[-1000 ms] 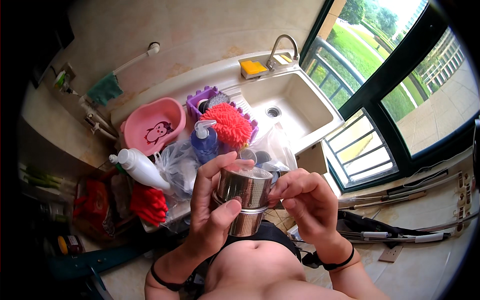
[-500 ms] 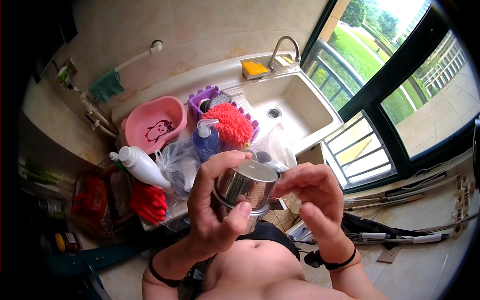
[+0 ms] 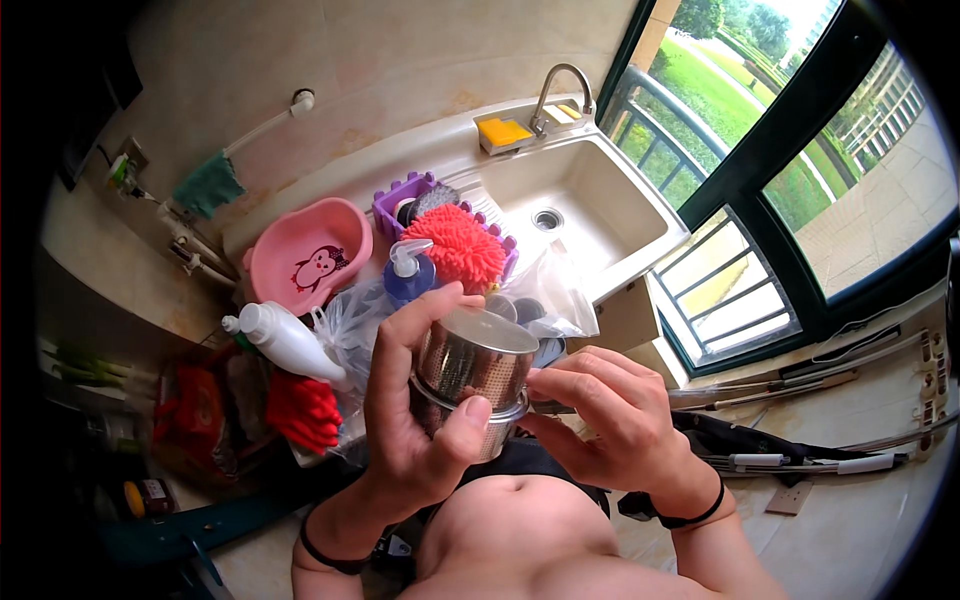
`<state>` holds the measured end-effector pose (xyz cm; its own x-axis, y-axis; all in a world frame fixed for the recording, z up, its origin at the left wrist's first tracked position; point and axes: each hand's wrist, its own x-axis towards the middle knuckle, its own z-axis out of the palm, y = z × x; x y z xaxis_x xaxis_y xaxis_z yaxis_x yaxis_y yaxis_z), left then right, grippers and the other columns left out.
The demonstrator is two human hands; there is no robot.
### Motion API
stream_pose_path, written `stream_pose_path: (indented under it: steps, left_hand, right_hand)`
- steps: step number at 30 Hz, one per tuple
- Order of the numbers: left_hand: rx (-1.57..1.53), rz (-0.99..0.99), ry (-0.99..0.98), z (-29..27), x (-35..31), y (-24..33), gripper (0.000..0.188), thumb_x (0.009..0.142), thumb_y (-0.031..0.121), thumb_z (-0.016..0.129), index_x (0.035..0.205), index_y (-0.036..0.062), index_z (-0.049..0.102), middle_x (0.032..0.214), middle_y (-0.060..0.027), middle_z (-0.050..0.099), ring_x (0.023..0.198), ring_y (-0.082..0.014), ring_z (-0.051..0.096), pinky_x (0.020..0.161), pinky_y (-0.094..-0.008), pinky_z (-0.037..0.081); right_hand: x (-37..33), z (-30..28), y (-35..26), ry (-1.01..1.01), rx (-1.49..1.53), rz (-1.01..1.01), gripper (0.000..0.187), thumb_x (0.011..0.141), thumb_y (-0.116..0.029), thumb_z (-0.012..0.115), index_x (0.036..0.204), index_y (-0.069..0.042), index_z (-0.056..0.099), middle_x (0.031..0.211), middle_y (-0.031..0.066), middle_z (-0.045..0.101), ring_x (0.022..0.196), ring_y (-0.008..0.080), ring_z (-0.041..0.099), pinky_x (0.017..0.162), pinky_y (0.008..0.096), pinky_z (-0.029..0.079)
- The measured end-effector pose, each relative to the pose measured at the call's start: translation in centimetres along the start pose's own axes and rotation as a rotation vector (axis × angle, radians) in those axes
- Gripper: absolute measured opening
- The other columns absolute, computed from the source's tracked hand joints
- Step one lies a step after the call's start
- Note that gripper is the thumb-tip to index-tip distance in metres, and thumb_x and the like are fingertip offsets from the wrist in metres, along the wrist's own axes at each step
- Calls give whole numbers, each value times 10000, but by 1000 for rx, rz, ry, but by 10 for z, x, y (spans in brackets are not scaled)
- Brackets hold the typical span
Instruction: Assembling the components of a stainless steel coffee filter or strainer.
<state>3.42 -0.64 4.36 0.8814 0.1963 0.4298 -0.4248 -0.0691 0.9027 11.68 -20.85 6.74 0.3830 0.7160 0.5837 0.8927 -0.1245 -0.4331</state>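
My left hand (image 3: 415,400) wraps round a perforated metal strainer cup (image 3: 475,350), its closed round base turned up. A second piece of perforated metal with a rolled rim (image 3: 480,425) sits against it underneath, so they look like two strainer cups rim to rim or stacked; I cannot tell which. My right hand (image 3: 610,425) has its thumb and forefinger pinched at the rim on the right side. Behind the cups lies a clear plastic bag (image 3: 560,295) with grey round shapes in it. A blue pump bottle (image 3: 408,278) stands just beyond my left fingers.
A white sink (image 3: 610,195) with a curved tap (image 3: 545,95) lies ahead. Left of it are a purple basket (image 3: 388,208), a red chenille mitt (image 3: 460,245), a pink basin (image 3: 275,250) and a white bottle (image 3: 290,340). Red gloves (image 3: 302,410) hang lower left; a window is at right.
My right hand has moved left and its fingers, apart before, now pinch at the cups' rim. The cups and my left hand have shifted slightly left.
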Motion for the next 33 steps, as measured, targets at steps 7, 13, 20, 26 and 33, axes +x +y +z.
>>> stream_pose_path:
  steps: [7,13,20,26,33]
  left_hand:
    - [-423,-38,118,14,-3,-18,765,962,205,822,1484,65,280,1437,-239,537,1269,-256,601,1116,-408,492]
    - [-401,-91,101,8,-3,-19,761,955,219,856,1454,64,302,1430,-188,564,1205,-195,638,1069,-356,518]
    - [-320,0,50,9,-2,-10,659,967,131,816,1406,59,329,1502,-252,493,1223,-206,632,1029,-341,557]
    - [-230,187,-13,9,-1,-21,532,991,183,801,1273,40,373,1576,-323,408,1344,-316,589,1104,-420,527]
    - [85,291,-46,-6,2,-14,395,961,247,836,1116,-73,663,1616,-357,380,1426,-412,541,1180,-495,438]
  right_hand:
    - [5,-5,-1,61,-57,27,428,743,-36,918,1125,-15,725,889,105,736,743,271,725,642,364,567]
    - [1,-7,2,106,76,161,424,798,35,870,1190,0,710,970,130,720,780,252,710,684,353,579]
    - [-3,-18,-1,10,910,695,122,1025,20,699,1145,33,682,909,69,741,792,111,729,683,268,599]
    - [-1,-12,-9,83,859,686,62,1088,-27,619,1127,20,630,849,50,737,739,95,712,622,250,581]
    - [2,-17,-6,42,804,664,97,1067,-34,659,1033,32,596,803,94,711,705,131,714,602,262,581]
